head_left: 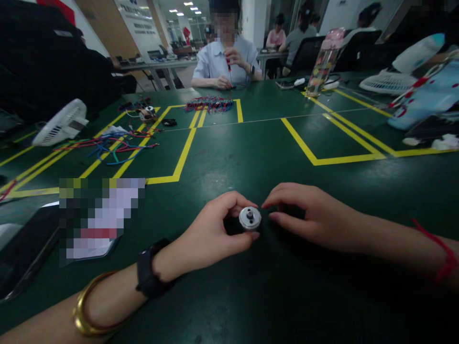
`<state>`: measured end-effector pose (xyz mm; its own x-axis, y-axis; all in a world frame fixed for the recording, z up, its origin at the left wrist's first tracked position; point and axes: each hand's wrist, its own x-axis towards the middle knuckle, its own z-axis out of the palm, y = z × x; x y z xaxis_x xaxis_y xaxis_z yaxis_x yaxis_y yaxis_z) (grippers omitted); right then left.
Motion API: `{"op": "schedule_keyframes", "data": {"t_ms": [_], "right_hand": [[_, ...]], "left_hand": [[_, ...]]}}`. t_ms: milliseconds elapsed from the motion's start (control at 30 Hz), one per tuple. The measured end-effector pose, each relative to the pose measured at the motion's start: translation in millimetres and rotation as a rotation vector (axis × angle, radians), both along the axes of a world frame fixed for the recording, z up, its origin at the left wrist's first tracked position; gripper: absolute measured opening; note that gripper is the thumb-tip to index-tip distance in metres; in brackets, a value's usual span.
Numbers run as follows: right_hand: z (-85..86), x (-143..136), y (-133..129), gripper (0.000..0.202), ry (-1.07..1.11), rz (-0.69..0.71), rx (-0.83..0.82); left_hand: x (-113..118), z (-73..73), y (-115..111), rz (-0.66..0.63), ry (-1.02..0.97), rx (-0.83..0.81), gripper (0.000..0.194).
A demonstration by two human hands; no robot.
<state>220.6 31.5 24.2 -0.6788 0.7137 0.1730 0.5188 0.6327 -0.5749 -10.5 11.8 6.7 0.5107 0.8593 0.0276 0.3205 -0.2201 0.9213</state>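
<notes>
A small round silver metal part (250, 219) with a dark central shaft and two dark holes, like the end of a small electric motor, faces up toward me. My left hand (211, 229) grips it by the sides between thumb and fingers; its lower body is hidden. Just to the right, my right hand (311, 212) is held with thumb and fingers apart, close to the part but not touching it. Nothing shows between those fingers. Both hands are low over the green table (229, 162).
Blue and red wires (118, 143) and a white fan (60, 124) lie on the left. A phone (27, 248) is near my left arm. A wire bundle (210, 103) lies farther back before a seated person (225, 62). On the right stand a clear bottle (324, 62) and another fan (401, 71).
</notes>
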Motion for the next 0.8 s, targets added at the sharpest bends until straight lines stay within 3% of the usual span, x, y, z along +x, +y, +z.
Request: {"op": "schedule_keyframes", "data": {"t_ms": [167,300,367,600,700,800], "right_hand": [[22.0,-24.1,-3.6,0.015,0.081,0.03,0.167],[26.9,-21.7,-2.7,0.007,0.152,-0.023,0.201],[22.2,-11.7,-3.0,0.006,0.174,-0.068,0.186],[-11.3,12.3,-9.5,0.012,-0.065,0.016,-0.029],[-14.3,14.5,-9.9,0.014,-0.014,0.013,-0.062],[-13.7,19.9,-6.7,0.014,0.146,-0.104,-0.203]], "left_hand": [[0.8,-3.8,0.3,0.022,-0.007,-0.011,0.024],[0.9,-3.5,-0.2,0.012,-0.035,-0.02,0.028],[0.8,-1.9,-0.8,-0.002,-0.042,-0.023,0.03],[0.7,0.5,0.7,-0.011,-0.021,-0.027,0.034],[0.0,0.1,1.3,-0.015,-0.011,-0.022,0.033],[-1.0,-0.1,1.2,-0.019,-0.004,-0.016,0.033]]}}
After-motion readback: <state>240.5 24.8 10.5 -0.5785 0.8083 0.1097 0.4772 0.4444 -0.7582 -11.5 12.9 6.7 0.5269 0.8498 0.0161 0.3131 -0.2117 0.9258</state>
